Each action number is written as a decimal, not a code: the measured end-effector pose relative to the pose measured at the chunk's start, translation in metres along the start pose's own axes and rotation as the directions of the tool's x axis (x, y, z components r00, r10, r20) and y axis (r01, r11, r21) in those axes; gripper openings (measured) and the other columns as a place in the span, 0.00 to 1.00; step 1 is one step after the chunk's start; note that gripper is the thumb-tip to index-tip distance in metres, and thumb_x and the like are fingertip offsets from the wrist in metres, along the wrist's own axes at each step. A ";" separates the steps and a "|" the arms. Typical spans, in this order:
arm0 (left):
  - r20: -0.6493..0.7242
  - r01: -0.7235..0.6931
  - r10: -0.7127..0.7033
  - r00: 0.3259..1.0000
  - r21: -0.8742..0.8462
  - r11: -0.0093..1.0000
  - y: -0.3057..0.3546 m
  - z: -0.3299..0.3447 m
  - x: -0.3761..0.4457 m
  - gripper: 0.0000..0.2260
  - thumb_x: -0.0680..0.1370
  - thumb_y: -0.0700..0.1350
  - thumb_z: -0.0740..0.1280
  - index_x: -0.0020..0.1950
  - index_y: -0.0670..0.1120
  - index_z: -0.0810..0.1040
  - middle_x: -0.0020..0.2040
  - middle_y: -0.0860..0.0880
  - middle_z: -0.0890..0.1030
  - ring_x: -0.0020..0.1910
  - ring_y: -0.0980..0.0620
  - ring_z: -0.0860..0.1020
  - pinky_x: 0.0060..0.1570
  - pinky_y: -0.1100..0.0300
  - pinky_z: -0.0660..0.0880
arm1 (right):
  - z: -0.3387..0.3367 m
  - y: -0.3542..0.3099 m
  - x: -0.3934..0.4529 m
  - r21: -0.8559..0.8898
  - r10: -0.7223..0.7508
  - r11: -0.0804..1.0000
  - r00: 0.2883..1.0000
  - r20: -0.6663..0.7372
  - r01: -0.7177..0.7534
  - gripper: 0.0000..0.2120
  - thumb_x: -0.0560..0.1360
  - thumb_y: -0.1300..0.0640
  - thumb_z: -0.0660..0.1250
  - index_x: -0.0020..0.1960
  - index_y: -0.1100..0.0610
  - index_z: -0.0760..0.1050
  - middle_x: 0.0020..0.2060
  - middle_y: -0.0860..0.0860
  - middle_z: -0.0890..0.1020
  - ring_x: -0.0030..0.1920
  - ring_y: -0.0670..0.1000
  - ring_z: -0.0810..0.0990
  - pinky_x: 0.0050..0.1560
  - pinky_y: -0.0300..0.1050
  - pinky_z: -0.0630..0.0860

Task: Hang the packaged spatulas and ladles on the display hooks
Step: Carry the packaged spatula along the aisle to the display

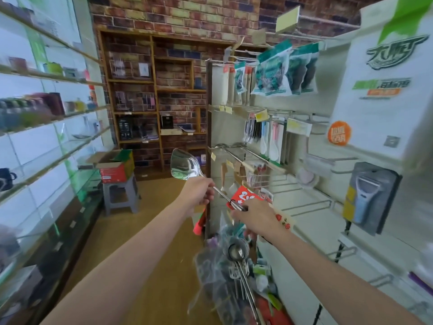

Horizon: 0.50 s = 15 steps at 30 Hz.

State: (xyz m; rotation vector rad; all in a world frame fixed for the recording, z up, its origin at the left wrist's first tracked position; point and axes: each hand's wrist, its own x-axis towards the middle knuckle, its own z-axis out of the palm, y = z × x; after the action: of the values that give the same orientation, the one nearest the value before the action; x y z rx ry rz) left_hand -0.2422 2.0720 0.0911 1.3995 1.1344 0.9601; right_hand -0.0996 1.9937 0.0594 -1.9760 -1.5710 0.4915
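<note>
Place: before the display rack (304,202), in mid-air.
Spatula (185,166): blade up, handle slanting down toward the hooks (309,206).
Left hand (199,192): fingers curled around the shaft.
Right hand (255,216): fingers pinching the handle end and its red tag (246,195).

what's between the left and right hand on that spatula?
Head view: only a bare stretch of the spatula's metal handle runs between the left hand and the right hand, beside a red tag.

display panel (316,207) | hooks (311,205) | hung: green packets (278,73), peeler pack (371,198)
</note>
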 end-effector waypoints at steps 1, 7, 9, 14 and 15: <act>-0.004 -0.008 0.008 1.000 -0.007 1.000 0.002 0.002 0.009 0.07 0.77 0.40 0.60 0.40 0.43 0.74 0.30 0.47 0.74 0.25 0.54 0.71 0.24 0.67 0.67 | -0.001 0.002 0.010 -0.005 0.004 1.000 1.000 0.009 -0.004 0.13 0.76 0.50 0.64 0.35 0.54 0.70 0.29 0.53 0.79 0.28 0.53 0.82 0.24 0.41 0.72; -0.122 -0.105 0.093 0.988 -0.095 0.990 0.006 0.019 0.065 0.09 0.77 0.40 0.61 0.37 0.44 0.74 0.29 0.48 0.73 0.26 0.54 0.71 0.26 0.65 0.67 | -0.013 0.017 0.066 -0.024 0.032 0.999 0.999 0.008 -0.032 0.13 0.76 0.48 0.64 0.38 0.56 0.72 0.29 0.54 0.79 0.26 0.51 0.79 0.25 0.39 0.72; -0.125 -0.113 0.101 0.987 -0.099 0.989 0.001 0.023 0.077 0.10 0.78 0.40 0.60 0.37 0.44 0.74 0.29 0.48 0.73 0.26 0.53 0.71 0.25 0.65 0.67 | -0.013 0.020 0.078 -0.029 0.023 0.999 1.000 0.013 -0.023 0.14 0.76 0.49 0.64 0.37 0.56 0.70 0.28 0.54 0.79 0.26 0.52 0.78 0.23 0.38 0.70; -0.125 -0.092 0.080 0.989 -0.096 0.991 -0.009 0.031 0.104 0.10 0.78 0.40 0.60 0.37 0.44 0.74 0.28 0.48 0.73 0.25 0.53 0.70 0.24 0.66 0.67 | -0.007 0.027 0.104 0.027 0.044 0.999 0.999 0.017 -0.045 0.14 0.76 0.49 0.64 0.34 0.53 0.68 0.26 0.52 0.77 0.24 0.50 0.76 0.24 0.38 0.70; -0.125 -0.093 0.081 0.989 -0.099 0.991 -0.008 0.031 0.109 0.10 0.78 0.40 0.60 0.37 0.44 0.74 0.27 0.49 0.73 0.25 0.54 0.70 0.25 0.66 0.67 | -0.007 0.027 0.108 0.028 0.044 0.999 0.999 0.015 -0.044 0.14 0.76 0.49 0.64 0.35 0.53 0.68 0.26 0.52 0.77 0.24 0.50 0.76 0.23 0.38 0.70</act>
State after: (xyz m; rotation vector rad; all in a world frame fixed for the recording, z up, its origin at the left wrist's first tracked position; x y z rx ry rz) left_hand -0.1885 2.1714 0.0758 1.3302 1.1024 1.1636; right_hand -0.0477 2.0929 0.0544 -1.9937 -1.5240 0.5432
